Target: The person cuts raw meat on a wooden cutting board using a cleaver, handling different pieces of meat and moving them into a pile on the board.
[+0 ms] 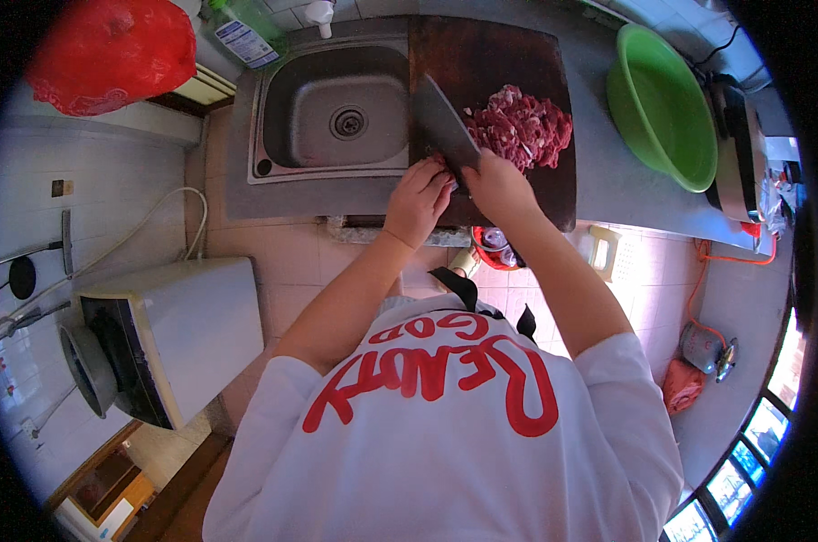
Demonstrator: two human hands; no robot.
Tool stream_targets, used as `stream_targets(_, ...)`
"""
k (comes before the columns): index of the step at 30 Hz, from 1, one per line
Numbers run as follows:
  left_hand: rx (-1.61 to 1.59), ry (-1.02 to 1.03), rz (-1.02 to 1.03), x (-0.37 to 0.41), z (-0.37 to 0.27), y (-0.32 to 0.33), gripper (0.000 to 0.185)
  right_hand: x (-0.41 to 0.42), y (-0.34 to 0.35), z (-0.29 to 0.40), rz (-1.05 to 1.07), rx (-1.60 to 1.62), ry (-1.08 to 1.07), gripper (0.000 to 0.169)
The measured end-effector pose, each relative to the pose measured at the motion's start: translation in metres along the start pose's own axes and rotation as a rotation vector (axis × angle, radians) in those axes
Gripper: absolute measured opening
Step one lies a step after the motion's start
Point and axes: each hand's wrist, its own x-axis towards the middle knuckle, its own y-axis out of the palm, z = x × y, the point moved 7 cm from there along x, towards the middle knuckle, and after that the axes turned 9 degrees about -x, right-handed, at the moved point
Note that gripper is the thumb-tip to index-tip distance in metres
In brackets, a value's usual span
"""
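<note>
My right hand (500, 188) grips a cleaver (444, 122) with a broad metal blade, its handle hidden in the fist. The blade stands edge-down over a dark wooden cutting board (463, 51). Close on the blade's left side, my left hand (417, 196) presses its curled fingers on a piece of raw meat (453, 183), mostly covered by the fingers. A heap of chopped raw red meat (524, 129) with pale bits of fat lies on the board, right of the blade.
Left of the board is a stainless steel sink (314, 108), which the board's edge meets. A green plastic basin (673, 108) stands on the counter (595, 162) at right. A green bottle (249, 40) and a red plastic bag (114, 54) are at upper left.
</note>
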Motion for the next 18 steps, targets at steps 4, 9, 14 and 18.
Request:
stream_targets(4, 0.012, 0.008, 0.009, -0.003, 0.003, 0.0, 0.019, -0.034, 0.002, -0.041, -0.031, 0.13, 0.041, 0.03)
stream_targets(9, -0.102, -0.036, -0.028, -0.003, 0.001, -0.006, 0.019, -0.048, -0.004, -0.036, -0.066, 0.172, 0.085, 0.03)
stream_targets(14, -0.009, 0.09, -0.018, -0.005, 0.0, -0.005, 0.018, -0.056, -0.011, -0.017, -0.045, 0.094, 0.056, 0.027)
stream_targets(18, 0.006, 0.068, -0.014, -0.007, 0.003, -0.005, 0.016, -0.056, -0.014, -0.009, -0.015, 0.052, 0.038, 0.025)
